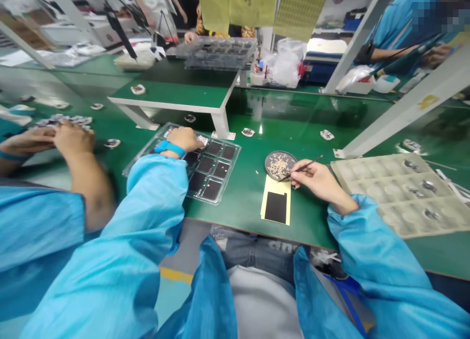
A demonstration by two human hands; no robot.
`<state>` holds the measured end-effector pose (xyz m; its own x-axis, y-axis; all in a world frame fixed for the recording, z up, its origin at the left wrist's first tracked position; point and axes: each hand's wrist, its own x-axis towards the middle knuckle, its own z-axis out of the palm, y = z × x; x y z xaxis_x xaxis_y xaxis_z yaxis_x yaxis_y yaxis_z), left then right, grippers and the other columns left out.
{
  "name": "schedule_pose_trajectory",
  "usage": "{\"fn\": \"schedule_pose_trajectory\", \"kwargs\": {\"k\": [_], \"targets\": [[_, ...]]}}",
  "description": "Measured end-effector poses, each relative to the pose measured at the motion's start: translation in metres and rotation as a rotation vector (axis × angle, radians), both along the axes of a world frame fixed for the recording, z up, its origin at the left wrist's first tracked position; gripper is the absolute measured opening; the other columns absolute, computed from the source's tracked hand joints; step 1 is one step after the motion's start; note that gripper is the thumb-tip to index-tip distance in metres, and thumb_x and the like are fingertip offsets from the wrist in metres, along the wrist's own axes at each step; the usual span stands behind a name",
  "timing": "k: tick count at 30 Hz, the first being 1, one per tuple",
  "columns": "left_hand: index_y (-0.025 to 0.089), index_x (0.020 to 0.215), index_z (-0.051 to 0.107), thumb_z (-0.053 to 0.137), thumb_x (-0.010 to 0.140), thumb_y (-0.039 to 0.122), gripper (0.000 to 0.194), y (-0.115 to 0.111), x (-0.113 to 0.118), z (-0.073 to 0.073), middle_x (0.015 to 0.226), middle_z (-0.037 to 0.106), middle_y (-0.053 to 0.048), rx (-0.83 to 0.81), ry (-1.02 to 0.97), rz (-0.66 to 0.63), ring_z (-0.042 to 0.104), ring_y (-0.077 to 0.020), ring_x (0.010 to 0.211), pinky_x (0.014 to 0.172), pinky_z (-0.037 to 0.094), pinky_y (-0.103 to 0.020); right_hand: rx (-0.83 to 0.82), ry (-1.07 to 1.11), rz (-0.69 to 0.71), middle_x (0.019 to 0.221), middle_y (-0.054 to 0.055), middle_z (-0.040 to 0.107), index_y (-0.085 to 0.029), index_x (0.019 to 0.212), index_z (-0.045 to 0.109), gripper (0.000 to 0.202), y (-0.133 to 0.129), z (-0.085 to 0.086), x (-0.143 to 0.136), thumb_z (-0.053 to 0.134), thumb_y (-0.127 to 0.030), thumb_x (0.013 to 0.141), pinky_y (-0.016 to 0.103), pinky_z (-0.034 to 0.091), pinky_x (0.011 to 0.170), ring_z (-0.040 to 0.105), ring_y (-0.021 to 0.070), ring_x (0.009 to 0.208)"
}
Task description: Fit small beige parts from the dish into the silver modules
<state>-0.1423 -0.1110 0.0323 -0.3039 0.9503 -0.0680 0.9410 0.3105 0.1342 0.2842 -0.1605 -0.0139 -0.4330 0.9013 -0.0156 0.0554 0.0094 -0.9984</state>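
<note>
Dark, thin tweezers (pixel 307 164) are pinched in my right hand (pixel 315 178), their tip low by the near rim of a round dark dish (pixel 270 159). Small pale pieces (pixel 281 167) are heaped in that dish. Below it lies a yellow sheet (pixel 288 202) bearing a black rectangle (pixel 276 208). My left hand (pixel 184 139), with a blue wrist strap (pixel 170 147), reaches over the far part of a clear plastic tray (pixel 228 180) with dark square pockets. Its fingers curl down, fingertips hidden; a small white part (pixel 201 141) sits beside them.
A white-legged green shelf (pixel 176 97) stands behind the tray. A beige moulded tray (pixel 396 192) with a few metallic parts lies at right, below a slanting white post (pixel 400 109). Small white parts (pixel 248 132) are scattered about. At left, a co-worker's hands (pixel 71 138) work close by.
</note>
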Motion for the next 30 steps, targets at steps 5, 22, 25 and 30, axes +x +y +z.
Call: {"fn": "schedule_pose_trajectory", "kwargs": {"k": [5, 22, 25, 30], "targets": [[0.017, 0.098, 0.071, 0.070, 0.076, 0.036, 0.029, -0.017, 0.001, -0.016, 0.097, 0.073, -0.013, 0.231, 0.025, 0.009, 0.064, -0.0343, 0.101, 0.093, 0.048, -0.045, 0.003, -0.042, -0.031, 0.083, 0.004, 0.073, -0.019, 0.092, 0.064, 0.032, -0.017, -0.020, 0.012, 0.082, -0.044, 0.082, 0.030, 0.061, 0.073, 0.072, 0.0154, 0.075], [0.015, 0.106, 0.063, 0.068, 0.085, 0.014, 0.022, -0.054, 0.178, -0.018, 0.086, 0.072, -0.004, -0.252, -1.332, -0.651, 0.071, -0.0144, 0.071, 0.065, 0.058, -0.027, 0.007, -0.128, -0.088, 0.081, 0.003, 0.070, -0.021, 0.092, 0.061, 0.035, -0.017, -0.020, 0.021, 0.080, -0.050, 0.083, 0.032, 0.060, 0.074, 0.072, 0.0162, 0.073], [0.015, 0.102, 0.063, 0.071, 0.080, 0.011, 0.025, -0.052, 0.188, -0.038, 0.087, 0.073, -0.004, -0.292, -1.279, -0.678, 0.071, -0.0148, 0.075, 0.070, 0.057, -0.027, 0.006, -0.144, -0.085, 0.080, 0.003, 0.070, -0.021, 0.092, 0.062, 0.036, -0.017, -0.019, 0.020, 0.082, -0.049, 0.081, 0.031, 0.059, 0.073, 0.071, 0.0163, 0.073], [0.019, 0.102, 0.074, 0.067, 0.086, 0.021, 0.018, -0.055, 0.180, -0.051, 0.092, 0.075, -0.004, -0.202, -1.078, -0.813, 0.069, -0.0167, 0.080, 0.072, 0.052, -0.028, 0.026, -0.169, -0.085, 0.079, 0.003, 0.071, -0.021, 0.092, 0.062, 0.034, -0.018, -0.020, 0.020, 0.079, -0.049, 0.083, 0.031, 0.059, 0.071, 0.072, 0.0168, 0.072]]}}
